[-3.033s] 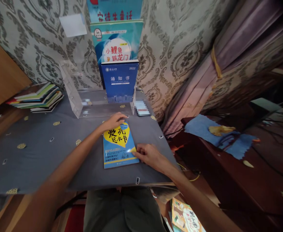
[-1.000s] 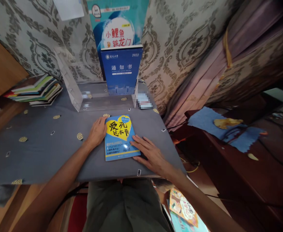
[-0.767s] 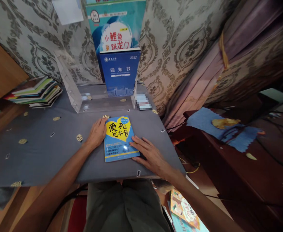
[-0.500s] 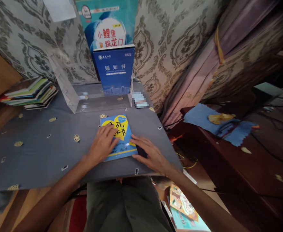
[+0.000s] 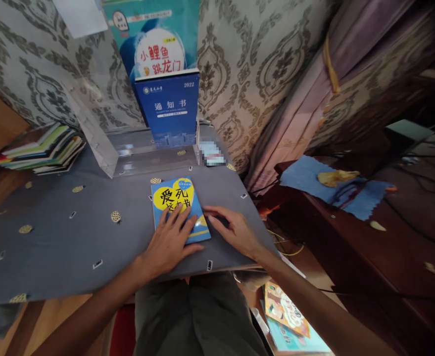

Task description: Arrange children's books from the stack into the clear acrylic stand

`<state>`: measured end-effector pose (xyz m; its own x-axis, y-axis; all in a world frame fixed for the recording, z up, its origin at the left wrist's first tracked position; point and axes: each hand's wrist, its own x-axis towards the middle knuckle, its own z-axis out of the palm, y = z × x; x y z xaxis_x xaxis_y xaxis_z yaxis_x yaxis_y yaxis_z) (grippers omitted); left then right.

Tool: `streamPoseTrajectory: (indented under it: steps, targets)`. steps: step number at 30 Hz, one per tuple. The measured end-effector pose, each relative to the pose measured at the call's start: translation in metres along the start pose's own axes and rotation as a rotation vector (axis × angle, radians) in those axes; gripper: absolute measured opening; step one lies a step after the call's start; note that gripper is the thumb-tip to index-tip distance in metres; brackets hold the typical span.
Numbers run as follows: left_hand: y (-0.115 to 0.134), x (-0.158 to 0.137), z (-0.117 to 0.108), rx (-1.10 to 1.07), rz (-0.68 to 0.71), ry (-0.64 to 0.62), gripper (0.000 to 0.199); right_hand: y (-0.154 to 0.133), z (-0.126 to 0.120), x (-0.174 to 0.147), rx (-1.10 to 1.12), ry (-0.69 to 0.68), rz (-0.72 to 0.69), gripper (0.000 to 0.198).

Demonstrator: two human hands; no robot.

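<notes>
Left hand [image 5: 170, 238]: fingers splayed wide, laid over the lower part of the blue-and-yellow paperback [image 5: 180, 193]. Right hand [image 5: 235, 231]: loosely bent, with a narrow gap between thumb and forefinger, just beside the paperback's right edge; contact impossible to tell. Paperback flat on the grey worktop [image 5: 69, 247], nearer to both hands than the clear acrylic stand [image 5: 154, 162].

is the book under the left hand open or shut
Shut. The blue and yellow book lies flat, title side up, with no inside pages showing; the left hand is spread over it.
</notes>
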<state>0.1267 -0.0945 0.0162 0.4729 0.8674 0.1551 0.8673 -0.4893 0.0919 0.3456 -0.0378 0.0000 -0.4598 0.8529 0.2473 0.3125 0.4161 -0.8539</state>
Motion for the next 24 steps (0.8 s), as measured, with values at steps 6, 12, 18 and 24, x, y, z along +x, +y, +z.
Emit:
streamPoseTrajectory:
  steps: [6, 12, 18, 24]
  targets:
    - [-0.017, 0.015, 0.001, 0.025, -0.183, 0.027, 0.053, 0.022, 0.012, 0.075, -0.216, -0.002, -0.02, 0.039]
    - [-0.029, 0.019, 0.009, 0.119, -0.152, 0.014, 0.051, 0.031, 0.023, 0.134, -0.318, -0.014, 0.024, 0.038]
    - [-0.067, 0.009, -0.002, 0.193, 0.02, -0.039, 0.05, 0.021, 0.014, 0.132, -0.267, 0.057, 0.069, 0.03]
    - [-0.108, 0.009, -0.03, 0.139, 0.166, -0.086, 0.041, 0.012, 0.003, 0.123, -0.125, 0.06, 0.115, 0.03]
